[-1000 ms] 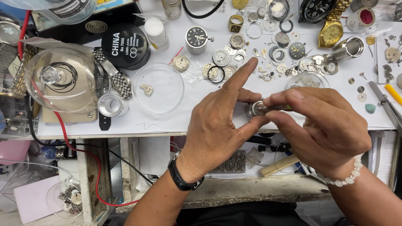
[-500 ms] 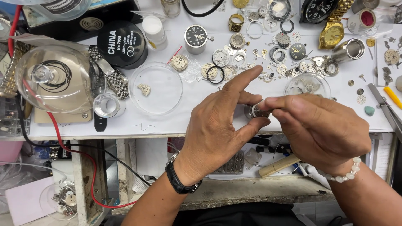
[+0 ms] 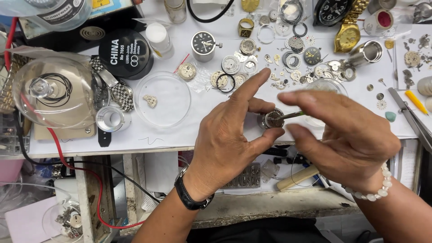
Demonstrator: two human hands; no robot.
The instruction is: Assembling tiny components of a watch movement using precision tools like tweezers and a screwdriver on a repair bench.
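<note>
**Round Metal Watch Part Pinched Above Tabletop Edge**

Since half a second ago: right hand [image 3: 346, 139] spread wider, fingers now fanned and slightly blurred, no longer curled tight over the work; left hand [image 3: 234, 135] about where it was, index finger raised straight.

Left hand: thumb and middle finger closed on a small round watch part [image 3: 271, 119], dull silver metal, drum-shaped, flat face up, held just over the near edge of the white tabletop [image 3: 189, 135]. Black-strapped wristwatch [image 3: 191, 198] on the wrist.

Right hand: gripping slim steel tweezers [image 3: 292, 115], tip touching the part's top face; grip itself mostly hidden behind the fingers. White beaded bracelet [image 3: 373, 191] at the wrist, smooth round beads.

Around the hands:
- clear shallow round dish [image 3: 162, 99] to the left, glossy, with a small pale irregular fragment inside
- glass dome [image 3: 51, 92] further left, over black rubber rings
- black round tin [image 3: 126, 53] with a flat lid beside it
- short aluminium ring-shaped cup [image 3: 110, 119] near the dome, beside a steel link bracelet
- scattered toothed gears, thin rings and watch movements [image 3: 288, 58] beyond the fingertips, mostly silver and brass
- gold-toned watch [image 3: 346, 33] with link band at the far right
- red cable [image 3: 67, 155] hanging below the tabletop edge
</note>
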